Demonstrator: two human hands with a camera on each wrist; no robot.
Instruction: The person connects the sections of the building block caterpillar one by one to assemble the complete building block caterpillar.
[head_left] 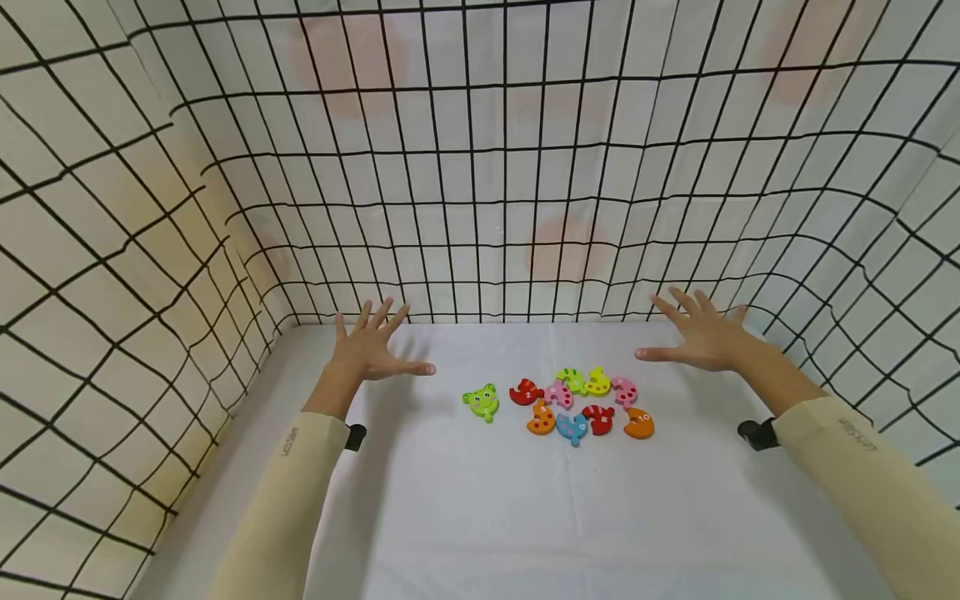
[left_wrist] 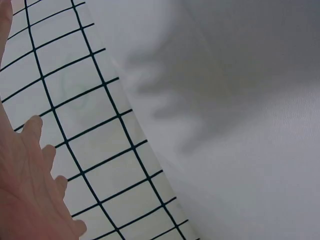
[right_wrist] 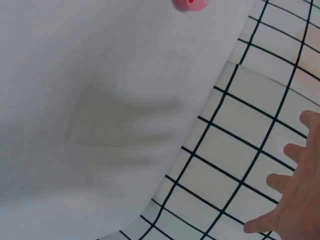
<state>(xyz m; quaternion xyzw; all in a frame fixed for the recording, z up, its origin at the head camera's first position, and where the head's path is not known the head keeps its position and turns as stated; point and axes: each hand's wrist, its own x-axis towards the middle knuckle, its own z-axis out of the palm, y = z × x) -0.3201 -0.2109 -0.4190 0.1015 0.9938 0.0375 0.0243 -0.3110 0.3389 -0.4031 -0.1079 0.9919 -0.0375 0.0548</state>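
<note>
My left hand [head_left: 367, 348] is held over the white table with its fingers spread, left of the toy pieces. On the other side my right hand [head_left: 701, 336] is spread the same way, holding nothing. Between them lies a green frog-face piece [head_left: 482, 402], apart from a cluster of curved, numbered pieces. That cluster has red [head_left: 527, 392], pink [head_left: 558, 394], green [head_left: 572, 381], yellow [head_left: 597, 382], orange [head_left: 541, 418] and blue [head_left: 572, 427] pieces. A pink piece [right_wrist: 191, 4] shows at the top edge of the right wrist view.
Black grid netting [head_left: 480, 183] over white cloth walls encloses the back and both sides. The white tabletop [head_left: 465, 508] reaches toward the viewer. Hand shadows fall on it. A dark strap [head_left: 356, 437] is on the left wrist, another [head_left: 759, 434] on the right.
</note>
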